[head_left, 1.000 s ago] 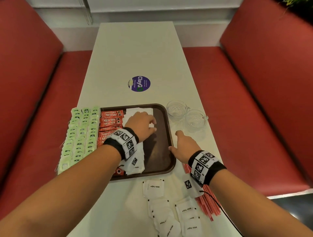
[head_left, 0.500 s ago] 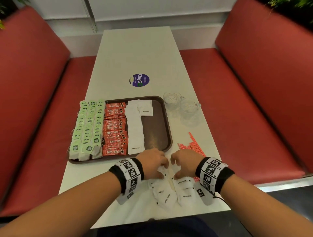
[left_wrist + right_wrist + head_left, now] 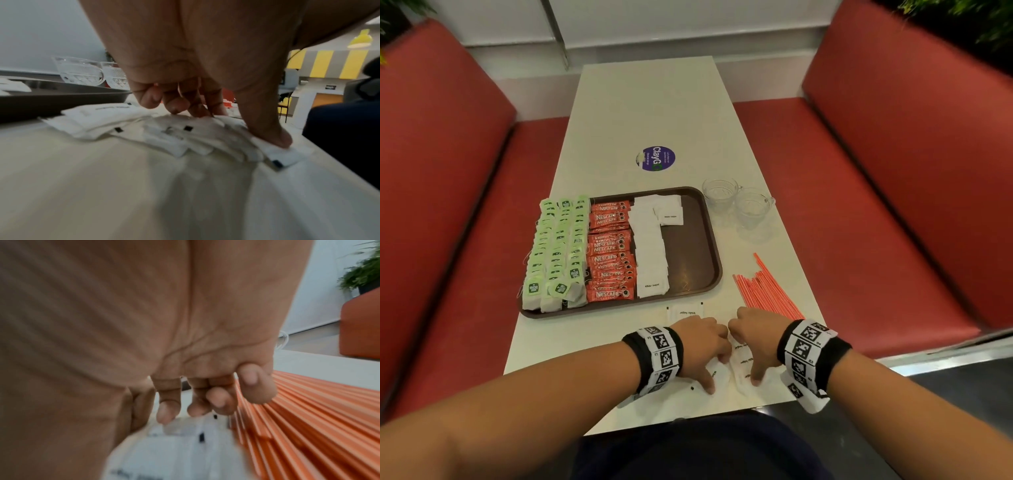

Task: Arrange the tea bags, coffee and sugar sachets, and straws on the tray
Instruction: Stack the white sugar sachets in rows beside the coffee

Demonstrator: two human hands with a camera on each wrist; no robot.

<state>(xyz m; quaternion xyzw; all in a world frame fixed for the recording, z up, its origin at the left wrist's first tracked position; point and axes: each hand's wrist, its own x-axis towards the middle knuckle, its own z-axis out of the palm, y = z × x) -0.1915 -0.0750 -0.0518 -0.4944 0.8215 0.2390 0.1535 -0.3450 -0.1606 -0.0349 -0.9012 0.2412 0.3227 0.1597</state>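
Your left hand point(image 3: 702, 346) and right hand point(image 3: 751, 337) sit side by side on the loose white sugar sachets point(image 3: 185, 138), fingers curled down and thumbs pressing the paper; whether either actually pinches a sachet, you cannot tell. Just beyond your right hand fan the orange straws point(image 3: 767, 287). Beyond your left hand lies the brown tray point(image 3: 688, 250), holding green tea bags point(image 3: 558, 246), Nescafé sachets point(image 3: 611, 250) and more sugar
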